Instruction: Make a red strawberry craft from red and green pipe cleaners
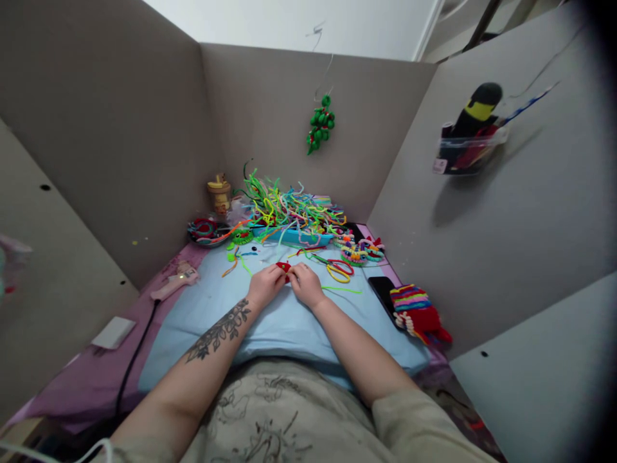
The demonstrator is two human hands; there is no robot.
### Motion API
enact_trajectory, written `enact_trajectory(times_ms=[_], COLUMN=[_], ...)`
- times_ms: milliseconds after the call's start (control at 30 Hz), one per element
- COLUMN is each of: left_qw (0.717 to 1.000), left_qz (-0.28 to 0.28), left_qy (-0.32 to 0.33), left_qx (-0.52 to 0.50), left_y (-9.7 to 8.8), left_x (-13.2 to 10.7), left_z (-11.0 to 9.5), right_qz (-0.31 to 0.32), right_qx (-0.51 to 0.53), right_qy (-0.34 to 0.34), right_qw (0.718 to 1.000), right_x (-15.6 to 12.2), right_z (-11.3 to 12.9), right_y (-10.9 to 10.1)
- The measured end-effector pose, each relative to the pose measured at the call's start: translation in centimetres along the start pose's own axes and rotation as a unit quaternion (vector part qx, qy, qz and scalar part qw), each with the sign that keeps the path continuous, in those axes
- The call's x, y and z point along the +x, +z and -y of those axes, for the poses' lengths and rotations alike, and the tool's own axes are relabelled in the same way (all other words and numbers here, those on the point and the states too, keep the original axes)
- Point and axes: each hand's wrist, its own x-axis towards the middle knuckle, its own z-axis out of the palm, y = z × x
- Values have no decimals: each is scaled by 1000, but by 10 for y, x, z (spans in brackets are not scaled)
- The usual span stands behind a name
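My left hand (265,284) and my right hand (306,285) meet over a light blue pillow (270,328) on my lap. Both have their fingers pinched together on a small red pipe-cleaner piece (284,267) held between them. My left forearm carries a dark tattoo. Just beyond my right hand lie scissors with red and yellow handles (339,269) and a loose green pipe cleaner (342,290).
A heap of coloured pipe cleaners (289,209) fills a blue tray at the back. A glue gun (174,281) with a black cord lies left. Beaded rings (359,252), a black phone (383,290) and a striped knitted piece (417,308) lie right. Cardboard walls surround the spot.
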Motion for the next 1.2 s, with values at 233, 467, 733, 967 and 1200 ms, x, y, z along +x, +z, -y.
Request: enact_trajectory(times_ms=[233,467,733,967,1200], left_qw=[991,953,963,996,999], left_qz=[-96,-234,-164,-37,-11], left_qy=[-95,-194,-213,7,16], left_qx=[-23,-11,26,79,36], left_y=[-8,-14,-10,-3,-1], left_x=[3,5,5,7,4], left_z=[11,44,44,-3,5], right_qz=[-15,-33,-108,-90,-35], right_qx=[1,-68,-158,-133,-51], right_qy=[39,83,255,40,-43], right_qw=[999,994,948,986,997], right_x=[-2,4,2,2,0], right_z=[-11,-34,-55,-24,-10], right_y=[3,-14,-32,-13,-10])
